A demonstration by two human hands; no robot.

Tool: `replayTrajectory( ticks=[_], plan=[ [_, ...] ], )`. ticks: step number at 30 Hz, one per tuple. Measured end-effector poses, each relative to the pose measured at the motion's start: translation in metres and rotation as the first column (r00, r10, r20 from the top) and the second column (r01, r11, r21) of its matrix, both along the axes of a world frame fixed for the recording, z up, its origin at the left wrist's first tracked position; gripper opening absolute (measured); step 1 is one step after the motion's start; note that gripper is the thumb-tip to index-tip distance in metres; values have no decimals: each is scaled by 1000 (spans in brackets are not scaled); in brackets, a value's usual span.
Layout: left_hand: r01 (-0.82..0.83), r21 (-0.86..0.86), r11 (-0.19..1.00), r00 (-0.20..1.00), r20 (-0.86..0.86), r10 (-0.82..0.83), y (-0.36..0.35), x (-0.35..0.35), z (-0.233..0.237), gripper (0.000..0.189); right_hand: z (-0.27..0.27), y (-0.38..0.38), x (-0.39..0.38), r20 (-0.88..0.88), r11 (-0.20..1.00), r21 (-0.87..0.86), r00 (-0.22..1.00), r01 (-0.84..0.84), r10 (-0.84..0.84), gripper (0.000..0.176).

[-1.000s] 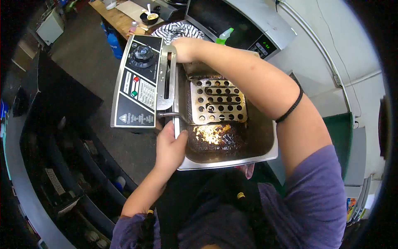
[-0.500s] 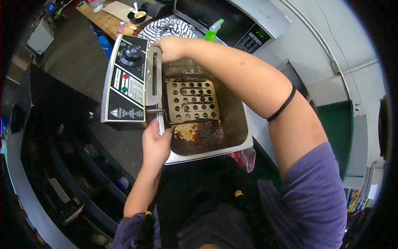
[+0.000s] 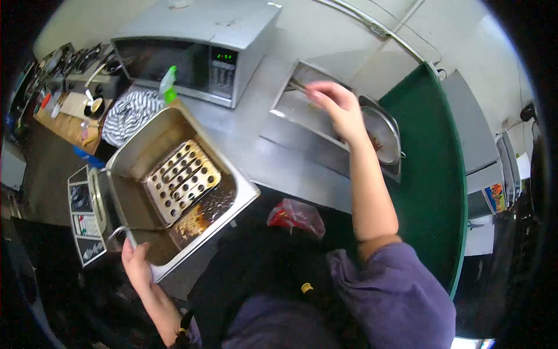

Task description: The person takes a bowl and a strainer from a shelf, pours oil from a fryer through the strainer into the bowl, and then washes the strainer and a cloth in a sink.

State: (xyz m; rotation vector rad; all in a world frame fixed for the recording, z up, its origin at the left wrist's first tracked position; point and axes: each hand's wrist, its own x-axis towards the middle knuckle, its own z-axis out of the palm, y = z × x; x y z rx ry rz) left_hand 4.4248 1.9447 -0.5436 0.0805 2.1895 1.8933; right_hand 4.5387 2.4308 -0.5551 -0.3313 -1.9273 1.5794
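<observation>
My left hand [image 3: 138, 264] is closed around the near left rim of a stainless-steel deep fryer [image 3: 192, 256], which is tilted toward me. Inside it, a perforated metal plate [image 3: 185, 177] covers part of the heating element. Greasy, yellowish crumbs [image 3: 190, 224] and dark residue lie on the bottom. The fryer's control box [image 3: 87, 224] hangs at its left side. My right hand [image 3: 337, 107], slightly blurred, reaches out with fingers extended above a shallow metal tray [image 3: 302, 113]. Close to its fingertips is a thin handle-like piece [image 3: 296, 86] at the tray's edge.
A microwave [image 3: 197, 55] stands on the steel counter [image 3: 232, 134]. Behind the fryer are a green spray bottle [image 3: 168, 87] and a striped cloth [image 3: 131, 116]. Right of the tray sits a round metal pan [image 3: 381, 131] with brown bits, beside a green panel [image 3: 424, 174]. A red plastic bag [image 3: 295, 218] is below.
My right hand has let go of the fryer's control-box side and moved right, over the tray. The view has turned right, and the fryer now appears rotated, held by my left hand alone.
</observation>
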Motion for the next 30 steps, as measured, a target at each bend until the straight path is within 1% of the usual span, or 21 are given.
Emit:
replayTrajectory(
  ticks=[1, 2, 3, 4, 5, 6, 7, 8, 9, 10, 11, 14, 15, 18, 21, 24, 27, 28, 30],
  plan=[
    [5, -7, 1000, 1000, 19, -5, -14, 8, 3, 42, -16, 11, 38, 111, 980, 13, 974, 197, -197, 18],
    [11, -17, 1000, 999, 38, -10, -28, 19, 7, 42, -45, 27, 79, 104, 936, 108, 933, 334, -345, 18],
    [-5, 30, 1000, 999, 48, 4, -29, 28, 9, 42, -61, 45, 115, 137, 873, 213, 871, 439, -472, 18],
    [-4, 0, 1000, 1000, 14, 4, -38, 27, 7, 42, -75, 60, 144, 183, 814, 212, 796, 540, -576, 20],
    [28, 34, 999, 999, 31, -29, -48, 22, -1, 42, -83, 80, 172, 230, 737, 354, 710, 576, -666, 21],
    [58, 65, 996, 997, 50, -62, -53, 19, -8, 43, -95, 101, 194, 318, 696, 329, 620, 638, -718, 23],
    [38, 81, 996, 998, 43, -42, -49, 20, -11, 43, -98, 111, 211, 333, 608, 446, 508, 657, -794, 20],
    [15, 90, 996, 999, 38, -18, -45, 22, -10, 43, -104, 121, 225, 364, 569, 489, 438, 661, -822, 21],
    [-39, 49, 998, 999, 14, 39, -36, 27, -7, 42, -113, 132, 234, 387, 532, 530, 370, 660, -844, 22],
    [-13, 62, 998, 1000, 14, 12, -39, 24, -10, 41, -121, 140, 238, 402, 496, 569, 304, 656, -863, 24],
    [10, 80, 997, 1000, 17, -11, -47, 20, -17, 41, -131, 147, 240, 429, 491, 593, 266, 639, -863, 26],
    [30, 92, 995, 999, 43, -34, -54, 31, -13, 39, -142, 147, 247, 397, 460, 680, 241, 571, -886, 30],
    [30, 80, 996, 999, 39, -34, -59, 33, -13, 38, -144, 153, 251, 391, 459, 741, 241, 490, -888, 34],
    [-12, 33, 999, 998, 58, 10, -68, 34, -6, 37, -147, 174, 254, 474, 522, 772, 219, 362, -853, 35],
    [-68, -1, 998, 995, 72, 68, -67, 38, 4, 37, -141, 189, 253, 616, 676, 703, 285, 221, -734, 37],
    [-74, 20, 997, 995, 76, 72, -66, 40, 7, 38, -141, 199, 254, 679, 750, 621, 320, 229, -660, 39],
    [-48, 44, 998, 997, 59, 45, -71, 40, 2, 38, -146, 206, 259, 717, 780, 607, 317, 152, -620, 35],
    [-38, 53, 998, 998, 49, 35, -72, 38, 1, 38, -145, 208, 259, 714, 780, 607, 325, 153, -620, 34],
    [-71, 64, 995, 997, 36, 69, -71, 40, -4, 38, -148, 212, 261, 707, 780, 606, 342, 157, -618, 33]
  ],
)
